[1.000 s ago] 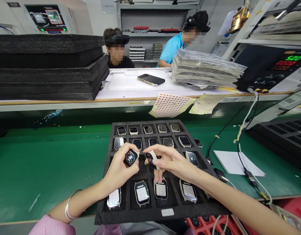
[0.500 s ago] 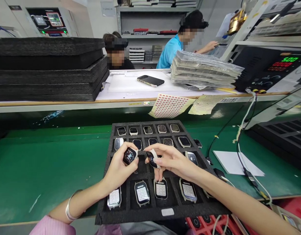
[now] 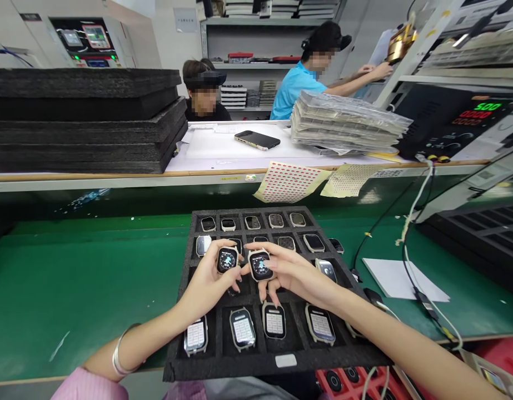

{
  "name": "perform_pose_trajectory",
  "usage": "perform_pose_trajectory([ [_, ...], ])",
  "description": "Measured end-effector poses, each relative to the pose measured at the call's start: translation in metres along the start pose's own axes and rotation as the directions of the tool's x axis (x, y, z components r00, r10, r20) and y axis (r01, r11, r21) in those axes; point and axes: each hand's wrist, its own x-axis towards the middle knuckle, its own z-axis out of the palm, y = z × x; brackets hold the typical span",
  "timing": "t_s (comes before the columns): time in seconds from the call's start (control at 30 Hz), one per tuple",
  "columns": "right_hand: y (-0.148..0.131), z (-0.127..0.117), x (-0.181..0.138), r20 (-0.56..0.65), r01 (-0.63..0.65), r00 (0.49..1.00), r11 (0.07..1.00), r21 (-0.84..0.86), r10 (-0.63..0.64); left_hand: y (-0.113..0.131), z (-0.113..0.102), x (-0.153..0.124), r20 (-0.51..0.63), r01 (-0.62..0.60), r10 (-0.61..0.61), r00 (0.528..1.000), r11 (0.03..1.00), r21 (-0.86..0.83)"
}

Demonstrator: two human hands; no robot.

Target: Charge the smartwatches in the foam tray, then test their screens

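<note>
Turned since the earlier frame, the right watch (image 3: pixel 261 265) now shows its lit face, where before it stood nearly on edge; the left watch (image 3: pixel 227 260) has also tilted more toward the viewer. Fingers (image 3: pixel 217 245) of the left hand (image 3: pixel 204 286) grasp their watch by its rim, with the thumb below. Those of the right hand (image 3: pixel 300 273) grasp the other watch, the forefinger along its top, while lower fingers hang bent above the near row. Both watches are held side by side over the black foam tray (image 3: pixel 223 368). The left forearm comes from the lower left; the right forearm crosses over the tray's right part. The tray's near edge lies by the front edge of the green surface (image 3: pixel 93 283), which extends widely leftward. To the right, white paper (image 3: pixel 404 278) and cables (image 3: pixel 425 306) limit the room; behind, a raised shelf (image 3: pixel 189 180) bounds it.
</note>
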Motion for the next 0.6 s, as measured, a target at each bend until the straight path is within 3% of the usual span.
perform_pose_trajectory([
  [0.2, 0.0048, 0.0006, 0.0002, -0.121, 0.056, 0.991, 0.997, -0.044, -0.061, -0.0018, -0.0027, -0.0002, 0.058, 0.070, -0.059, 0.997, 0.974, -0.218],
  [0.6, 0.0006, -0.0046, 0.0007, -0.123, 0.041, 0.991, 0.994, -0.102, -0.053, -0.0008, -0.0046, 0.0009, 0.088, 0.130, -0.113, 0.990, 0.969, -0.212],
])
